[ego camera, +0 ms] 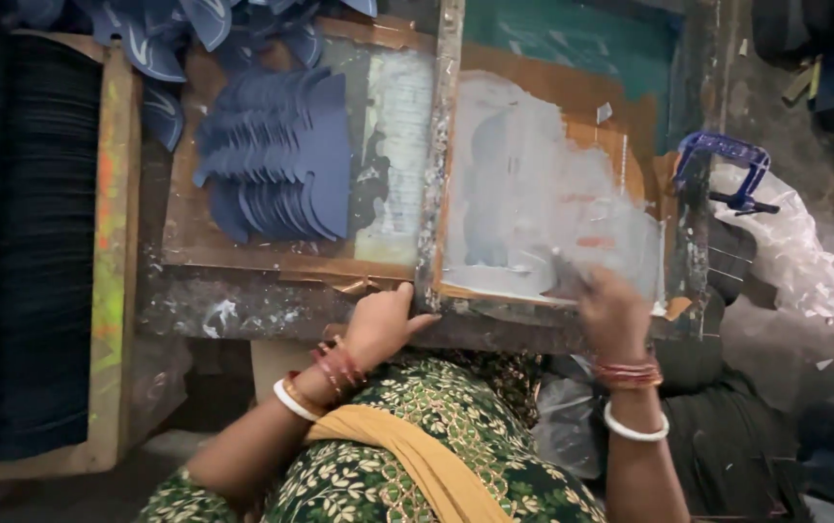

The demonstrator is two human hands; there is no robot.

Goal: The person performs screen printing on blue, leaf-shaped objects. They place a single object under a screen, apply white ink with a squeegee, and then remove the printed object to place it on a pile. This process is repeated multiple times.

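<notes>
The person is working a wooden-framed printing screen [543, 184] lying on the right half of a paint-spattered workbench [272, 310]. The left hand [383, 324] is gripping the frame's near left corner, fingers curled over the wood, while the right hand [610, 310] is closing around a blurred tool on the mesh near the near edge. White ink is already covering much of the mesh. A fanned stack of dark blue cut pieces [276, 160] is lying on the bench's left half, with no print showing on them.
</notes>
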